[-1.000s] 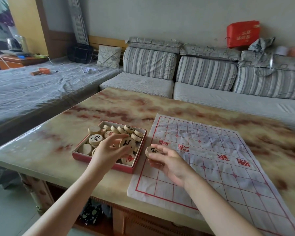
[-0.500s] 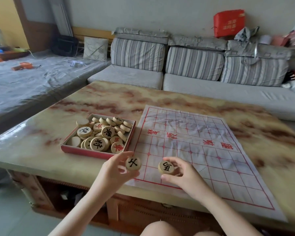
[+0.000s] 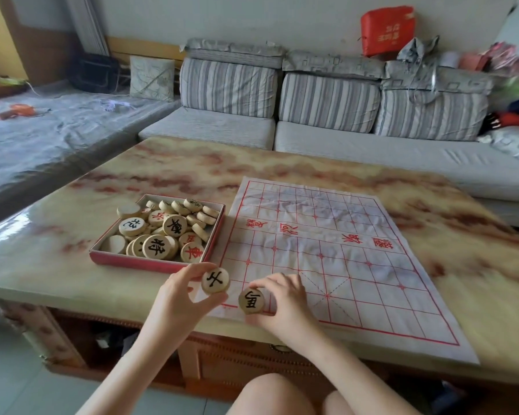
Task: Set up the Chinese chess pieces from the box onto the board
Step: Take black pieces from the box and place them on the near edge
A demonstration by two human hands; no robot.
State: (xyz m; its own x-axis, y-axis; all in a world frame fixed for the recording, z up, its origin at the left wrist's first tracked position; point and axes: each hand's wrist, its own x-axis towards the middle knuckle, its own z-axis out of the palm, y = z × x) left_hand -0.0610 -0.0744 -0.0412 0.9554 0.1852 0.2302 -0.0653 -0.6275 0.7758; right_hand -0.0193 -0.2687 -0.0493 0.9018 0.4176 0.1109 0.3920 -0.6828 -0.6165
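The left hand [image 3: 177, 298] pinches the 士 piece [image 3: 215, 280], black-lettered, between thumb and fingertips, just over the board's near left edge. The right hand [image 3: 285, 307] pinches the 馬 piece [image 3: 251, 301], its black character turned sideways, at the near left corner of the board [image 3: 357, 265]; I cannot tell whether it touches the sheet. In the red box [image 3: 150, 262] beside the board, black 將 and 象 and a red 車 show. Other pieces lie blank side up or half buried. Red characters cross the board's middle, upside down from here.
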